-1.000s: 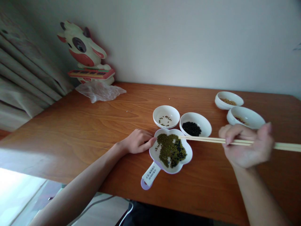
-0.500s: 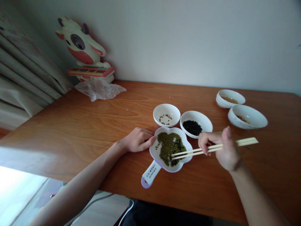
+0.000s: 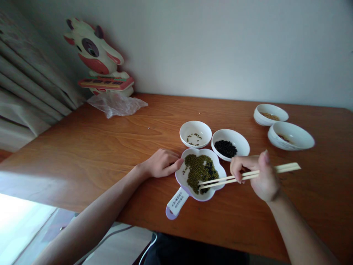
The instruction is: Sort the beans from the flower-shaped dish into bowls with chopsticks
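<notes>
My right hand [image 3: 257,176] is closed around a pair of chopsticks [image 3: 285,168], held nearly level. Their tips are down among green mung beans [image 3: 197,169] and a few black beans in a white, flower-shaped bowl [image 3: 180,178] with a lilac handle. At the bowl's left rim, my left hand [image 3: 164,163] rests on the table with its fingertips gripping the edge. Behind the bowl stand a white bowl [image 3: 195,127] with a few green beans and another white bowl [image 3: 240,141] holding black beans [image 3: 225,148]. Whether a bean sits between the tips is too small to tell.
Two more white bowls, one with tan contents [image 3: 270,116] and one with reddish-brown contents [image 3: 284,138], stand at the right rear of the wooden table [image 3: 110,147]. A cow-shaped toy keyboard [image 3: 107,84] and a crumpled plastic bag [image 3: 118,105] lie at the left rear.
My right hand and the chopsticks have shifted slightly left, with the tips a little further left in the beans. My left hand keeps its place at the rim.
</notes>
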A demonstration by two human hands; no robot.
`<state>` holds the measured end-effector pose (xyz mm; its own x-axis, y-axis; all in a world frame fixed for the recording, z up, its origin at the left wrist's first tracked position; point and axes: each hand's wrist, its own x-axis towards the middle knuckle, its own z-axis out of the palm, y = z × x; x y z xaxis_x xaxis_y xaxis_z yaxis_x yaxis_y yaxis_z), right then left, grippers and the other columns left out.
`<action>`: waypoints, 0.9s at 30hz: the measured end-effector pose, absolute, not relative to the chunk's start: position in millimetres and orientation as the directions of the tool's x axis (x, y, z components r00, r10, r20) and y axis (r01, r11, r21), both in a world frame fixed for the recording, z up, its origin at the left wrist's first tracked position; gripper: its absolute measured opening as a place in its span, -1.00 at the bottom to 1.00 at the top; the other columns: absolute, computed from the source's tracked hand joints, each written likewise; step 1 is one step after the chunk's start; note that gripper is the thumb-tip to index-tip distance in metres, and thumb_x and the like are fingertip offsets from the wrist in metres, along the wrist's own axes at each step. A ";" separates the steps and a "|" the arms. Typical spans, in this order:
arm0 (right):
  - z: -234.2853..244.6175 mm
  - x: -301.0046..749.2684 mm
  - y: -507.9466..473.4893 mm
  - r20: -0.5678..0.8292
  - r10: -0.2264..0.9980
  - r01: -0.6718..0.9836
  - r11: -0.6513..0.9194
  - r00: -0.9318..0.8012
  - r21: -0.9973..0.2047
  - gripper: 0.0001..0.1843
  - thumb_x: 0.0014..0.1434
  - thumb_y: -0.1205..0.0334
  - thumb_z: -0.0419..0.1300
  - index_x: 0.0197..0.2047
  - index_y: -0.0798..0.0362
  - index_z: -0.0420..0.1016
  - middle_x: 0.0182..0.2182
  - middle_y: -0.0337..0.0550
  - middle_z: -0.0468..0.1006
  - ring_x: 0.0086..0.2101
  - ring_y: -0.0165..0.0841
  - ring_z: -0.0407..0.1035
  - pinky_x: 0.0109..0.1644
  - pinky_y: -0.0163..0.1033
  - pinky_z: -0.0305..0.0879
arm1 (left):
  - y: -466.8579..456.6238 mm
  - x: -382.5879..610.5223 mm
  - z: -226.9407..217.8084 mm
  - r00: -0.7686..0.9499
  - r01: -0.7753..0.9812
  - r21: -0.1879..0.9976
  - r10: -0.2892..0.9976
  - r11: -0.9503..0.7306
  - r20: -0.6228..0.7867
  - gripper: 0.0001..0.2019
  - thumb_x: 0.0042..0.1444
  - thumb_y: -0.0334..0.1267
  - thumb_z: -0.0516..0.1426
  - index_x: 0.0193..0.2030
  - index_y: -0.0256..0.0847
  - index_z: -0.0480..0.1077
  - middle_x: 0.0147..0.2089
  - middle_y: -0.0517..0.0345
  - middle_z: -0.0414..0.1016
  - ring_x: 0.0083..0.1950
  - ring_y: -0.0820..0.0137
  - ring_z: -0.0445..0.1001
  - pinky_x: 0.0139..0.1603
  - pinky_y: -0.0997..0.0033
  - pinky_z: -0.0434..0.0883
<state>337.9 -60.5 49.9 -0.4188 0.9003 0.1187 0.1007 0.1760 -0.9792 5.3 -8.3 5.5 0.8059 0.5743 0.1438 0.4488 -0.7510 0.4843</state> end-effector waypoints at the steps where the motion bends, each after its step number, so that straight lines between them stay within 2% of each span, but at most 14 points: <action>1: 49.7 337.6 -60.8 0.111 0.899 0.107 0.171 -0.425 -0.979 -0.05 0.31 -0.48 -0.43 -0.59 -0.01 0.43 -0.64 -0.14 0.35 -0.54 -0.30 0.26 -0.47 -0.17 0.16 | -8.4 5.3 5.5 0.805 0.449 0.485 0.575 -0.751 0.145 -0.51 0.52 -0.14 -0.14 -0.47 -0.22 0.25 -0.40 0.11 0.45 -0.41 0.46 0.36 -0.33 0.42 0.25; 19: 46.2 340.1 -60.5 0.150 0.904 0.122 0.214 -0.400 -0.969 -0.07 0.38 -0.40 -0.41 -0.61 -0.01 0.44 -0.66 -0.14 0.36 -0.57 -0.32 0.25 -0.45 -0.16 0.13 | -8.6 5.7 6.7 0.800 0.440 0.492 0.577 -0.751 0.164 -0.49 0.52 -0.15 -0.13 -0.49 -0.22 0.27 -0.42 0.10 0.45 -0.43 0.47 0.36 -0.35 0.41 0.24; 27: 56.9 342.5 -57.4 0.302 0.925 0.012 0.313 -0.231 -0.950 -0.07 0.39 -0.39 -0.35 -0.65 -0.01 0.46 -0.72 -0.13 0.33 -0.60 -0.31 0.24 -0.46 -0.13 0.13 | -8.2 5.7 5.0 0.802 0.440 0.482 0.573 -0.758 0.169 -0.49 0.52 -0.14 -0.13 -0.50 -0.22 0.28 -0.43 0.11 0.45 -0.44 0.46 0.36 -0.35 0.41 0.24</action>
<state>342.5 -57.4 56.9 -0.2309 0.9249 0.3021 0.0119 0.3131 -0.9496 5.7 -8.2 5.0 0.8021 0.5728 0.1688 0.4398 -0.7579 0.4819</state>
